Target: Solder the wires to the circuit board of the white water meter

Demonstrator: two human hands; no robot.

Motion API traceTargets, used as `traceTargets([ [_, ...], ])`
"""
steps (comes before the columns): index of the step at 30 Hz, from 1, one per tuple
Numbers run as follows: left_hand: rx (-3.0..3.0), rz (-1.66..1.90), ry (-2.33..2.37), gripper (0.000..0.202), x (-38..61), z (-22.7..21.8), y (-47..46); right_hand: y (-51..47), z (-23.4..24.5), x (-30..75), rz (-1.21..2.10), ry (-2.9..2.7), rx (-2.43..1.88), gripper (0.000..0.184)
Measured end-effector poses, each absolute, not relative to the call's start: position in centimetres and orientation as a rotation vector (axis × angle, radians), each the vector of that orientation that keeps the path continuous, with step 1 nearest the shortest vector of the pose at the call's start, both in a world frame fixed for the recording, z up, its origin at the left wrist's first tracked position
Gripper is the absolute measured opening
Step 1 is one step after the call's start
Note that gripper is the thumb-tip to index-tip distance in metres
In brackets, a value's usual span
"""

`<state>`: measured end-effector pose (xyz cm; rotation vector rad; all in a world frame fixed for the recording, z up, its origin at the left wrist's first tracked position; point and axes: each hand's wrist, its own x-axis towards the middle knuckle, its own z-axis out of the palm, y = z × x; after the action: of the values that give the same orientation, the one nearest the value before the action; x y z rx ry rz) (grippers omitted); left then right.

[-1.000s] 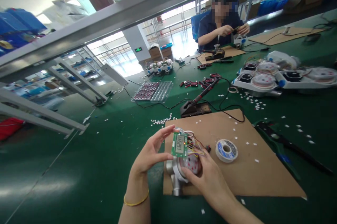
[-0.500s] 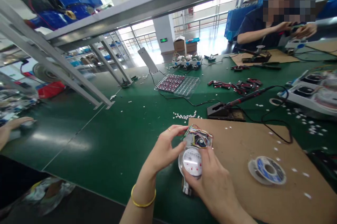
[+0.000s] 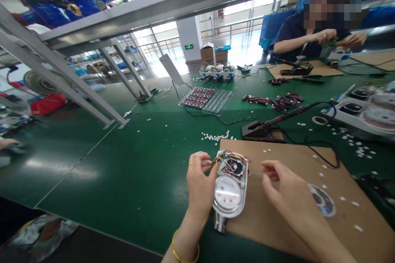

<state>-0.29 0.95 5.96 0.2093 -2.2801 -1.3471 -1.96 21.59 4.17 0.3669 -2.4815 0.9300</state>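
Note:
A water meter [image 3: 227,193] with a round white dial and a metal pipe end lies in front of me, partly on the cardboard. Its upper compartment [image 3: 235,167] is uncovered, and coloured wires [image 3: 226,164] loop out of it. My left hand [image 3: 200,176] is at the meter's left side, thumb and fingers pinched on a small dark green circuit board [image 3: 213,161] that the wires run to; the fingers partly hide it. To the right of the meter, my right hand [image 3: 285,191] hovers over the cardboard, holding nothing, fingers slightly curled and thumb apart.
A solder spool [image 3: 329,207] sits on the cardboard mat [image 3: 256,230], partly behind my right hand. Beyond the mat stand a soldering iron [image 3: 286,115] in its holder and a clear tray [image 3: 224,100] of small parts. Meters [image 3: 364,108] lie at right; a co-worker [image 3: 293,36] sits across.
My right hand has let go of the meter and moved right, over the cardboard. My left hand stays beside the compartment, its fingers more curled. The whole dial and casing now show.

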Motion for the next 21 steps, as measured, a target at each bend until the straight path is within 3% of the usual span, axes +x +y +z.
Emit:
traceTargets([
  [4,0.238,-1.265,-2.401,0.024,-0.4,6.5,0.9,20.8,2.3,-6.5,1.146,-2.942,0.149,0.060],
  [7,0.281,-1.137,-2.540,0.022,-0.7,7.0,0.6,19.5,1.9,-7.8,1.534,-2.936,0.326,0.043],
  [9,0.296,-1.128,-2.597,0.022,-1.1,7.1,0.4,19.5,2.3,-7.6,1.583,-2.903,0.254,0.037],
  [12,0.295,-1.179,-2.621,0.024,-1.7,7.0,0.2,20.2,3.7,-6.4,1.581,-2.667,-0.070,0.050],
  [15,0.253,-1.199,-2.653,0.026,-2.1,7.1,0.1,20.4,5.2,-5.4,1.836,-2.348,-0.140,0.066],
  [21,0.261,-1.097,-2.853,0.025,-1.0,8.2,-0.4,19.8,4.9,-5.4,1.743,-2.653,0.168,0.052],
])
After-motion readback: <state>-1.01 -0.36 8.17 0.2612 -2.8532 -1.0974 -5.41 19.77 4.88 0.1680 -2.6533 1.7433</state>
